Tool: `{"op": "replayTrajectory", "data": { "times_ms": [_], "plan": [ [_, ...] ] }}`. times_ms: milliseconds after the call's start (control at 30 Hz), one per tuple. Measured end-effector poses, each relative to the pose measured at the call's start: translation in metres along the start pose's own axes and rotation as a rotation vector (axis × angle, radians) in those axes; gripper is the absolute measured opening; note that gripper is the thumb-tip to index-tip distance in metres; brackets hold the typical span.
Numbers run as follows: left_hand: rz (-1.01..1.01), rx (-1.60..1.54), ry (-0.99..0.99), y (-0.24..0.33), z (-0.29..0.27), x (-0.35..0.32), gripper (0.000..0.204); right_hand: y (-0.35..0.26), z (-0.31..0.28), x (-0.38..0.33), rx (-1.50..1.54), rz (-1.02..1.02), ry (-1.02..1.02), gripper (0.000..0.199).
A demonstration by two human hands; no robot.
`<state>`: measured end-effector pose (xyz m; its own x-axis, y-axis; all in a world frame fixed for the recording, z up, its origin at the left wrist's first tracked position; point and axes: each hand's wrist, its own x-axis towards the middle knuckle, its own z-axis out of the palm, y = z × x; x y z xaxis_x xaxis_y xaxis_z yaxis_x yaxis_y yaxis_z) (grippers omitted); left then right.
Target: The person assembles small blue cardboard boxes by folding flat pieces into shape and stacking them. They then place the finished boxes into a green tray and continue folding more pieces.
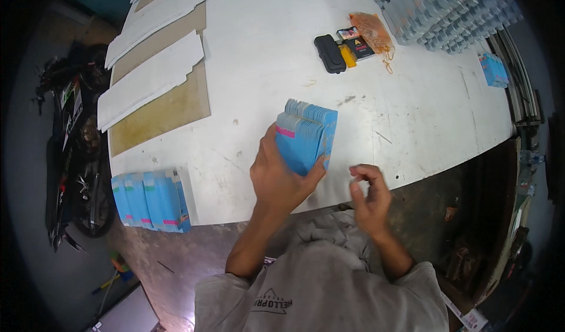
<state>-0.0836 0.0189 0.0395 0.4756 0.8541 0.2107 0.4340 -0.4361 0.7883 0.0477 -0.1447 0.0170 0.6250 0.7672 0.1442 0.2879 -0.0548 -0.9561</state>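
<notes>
left hand [281,176] grips blue carton stack [306,137] (upright on white table [265,67]); right hand [369,194] loosely curled, holding nothing.

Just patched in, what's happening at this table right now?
A person at a white table grips a stack of flat blue cartons upright on the tabletop with the left hand. The right hand is curled just beside the stack, not touching it; whether it holds anything is unclear. More blue cartons lie fanned at the table's near left corner, a large pile of folded cartons sits at the far right, and a black case lies near it.
</notes>
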Motion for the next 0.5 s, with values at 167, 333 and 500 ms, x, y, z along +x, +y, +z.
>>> {"op": "replayTrajectory", "data": {
  "times_ms": [167, 333, 500],
  "plan": [
    [-0.057, -0.002, -0.044, 0.008, 0.024, -0.013, 0.09, 0.001, 0.022, 0.019, -0.054, -0.172, -0.132, 0.073],
    [-0.382, -0.4, -0.223, 0.024, 0.01, -0.022, 0.079, 0.006, 0.0, 0.052, -0.1, -0.06, -0.288, 0.074],
    [-0.42, -0.332, -0.214, 0.005, 0.001, -0.027, 0.072, 0.018, -0.012, 0.06, -0.047, 0.156, -0.298, 0.063]
  ]
}}
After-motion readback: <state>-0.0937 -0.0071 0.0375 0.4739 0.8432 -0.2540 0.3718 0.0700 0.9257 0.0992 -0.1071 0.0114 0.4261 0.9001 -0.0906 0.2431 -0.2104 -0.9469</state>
